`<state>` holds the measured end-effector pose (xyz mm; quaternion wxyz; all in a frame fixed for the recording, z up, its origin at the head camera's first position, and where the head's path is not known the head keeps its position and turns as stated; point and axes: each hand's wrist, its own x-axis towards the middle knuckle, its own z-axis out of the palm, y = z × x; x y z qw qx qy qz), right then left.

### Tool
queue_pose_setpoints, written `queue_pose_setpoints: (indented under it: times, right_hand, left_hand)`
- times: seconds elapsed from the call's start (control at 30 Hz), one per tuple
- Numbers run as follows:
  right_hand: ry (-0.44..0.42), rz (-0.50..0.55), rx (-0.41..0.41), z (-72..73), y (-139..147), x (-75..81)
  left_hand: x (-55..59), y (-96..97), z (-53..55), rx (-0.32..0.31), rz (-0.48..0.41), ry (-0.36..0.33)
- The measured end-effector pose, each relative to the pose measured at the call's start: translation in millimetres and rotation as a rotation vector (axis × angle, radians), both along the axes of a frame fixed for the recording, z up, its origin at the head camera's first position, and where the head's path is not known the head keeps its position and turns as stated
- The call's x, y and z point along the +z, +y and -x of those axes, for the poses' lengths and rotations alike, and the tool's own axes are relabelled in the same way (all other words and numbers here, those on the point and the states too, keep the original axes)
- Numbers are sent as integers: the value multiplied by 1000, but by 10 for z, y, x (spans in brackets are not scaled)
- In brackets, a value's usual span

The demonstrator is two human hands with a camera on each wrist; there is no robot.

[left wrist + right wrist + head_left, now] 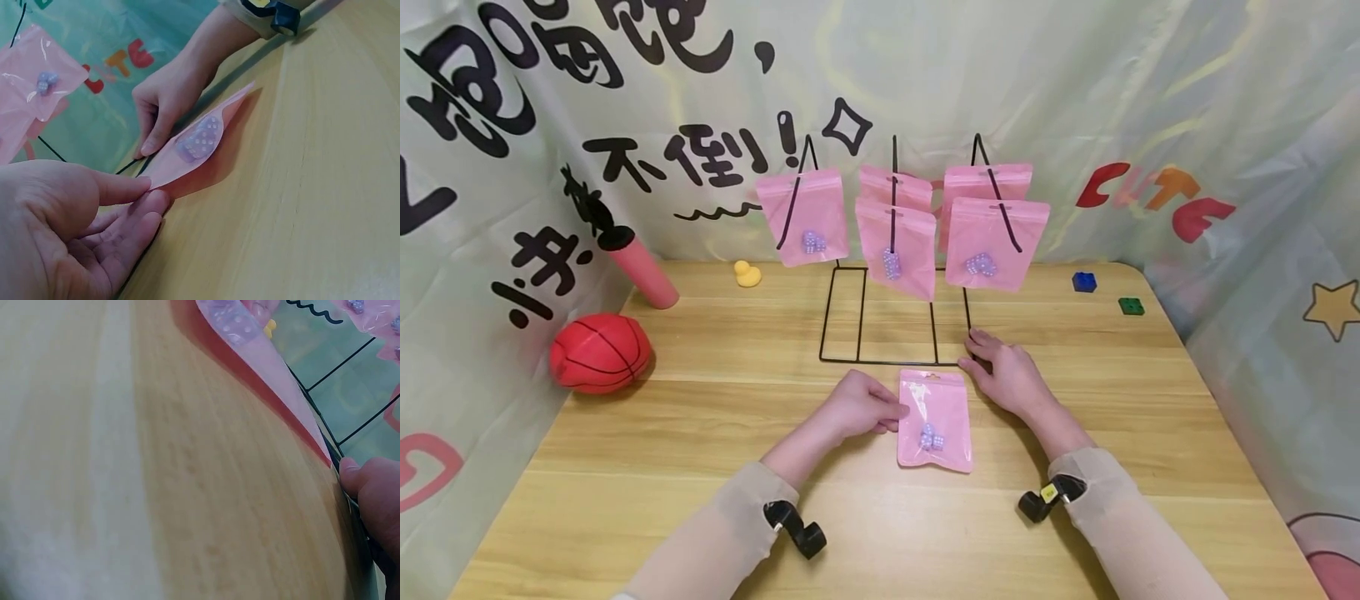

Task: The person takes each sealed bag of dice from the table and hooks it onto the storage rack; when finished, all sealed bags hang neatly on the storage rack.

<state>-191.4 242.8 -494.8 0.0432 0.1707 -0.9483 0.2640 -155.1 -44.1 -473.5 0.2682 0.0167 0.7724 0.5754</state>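
My left hand [867,405] pinches the left edge of a pink zip bag [953,408] between thumb and fingers. Purple dice [930,438] show through the bag's clear front. In the left wrist view the bag [164,170] is seen edge-on, close over the table. My right hand [1009,375] grips the front right corner of a black wire rack [887,362], thumb on the near side. More pink bags hang from the rack's upright hooks, among them a left one [801,204], a middle one [910,275] and a right one [992,212], each with dice inside.
A red ball [600,353] and a pink cylinder [642,271] with a black top stand at the left. A yellow duck [747,274] sits near the back edge. Blue [1084,282] and green [1131,307] bricks lie at the back right. A printed curtain [715,100] surrounds the table.
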Motion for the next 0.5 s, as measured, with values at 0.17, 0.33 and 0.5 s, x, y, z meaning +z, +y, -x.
queue_pose_setpoints:
  times: [0.17,0.33,0.5]
  right_hand:
    - [27,-7,9,17,-7,2]
    - [50,-19,13,31,1,5]
    - [21,-19,11,16,14,12]
  left_hand:
    - [-5,-10,0,7,-37,30]
    - [43,-45,-6,11,-80,72]
    - [141,-81,-13,-34,-52,223]
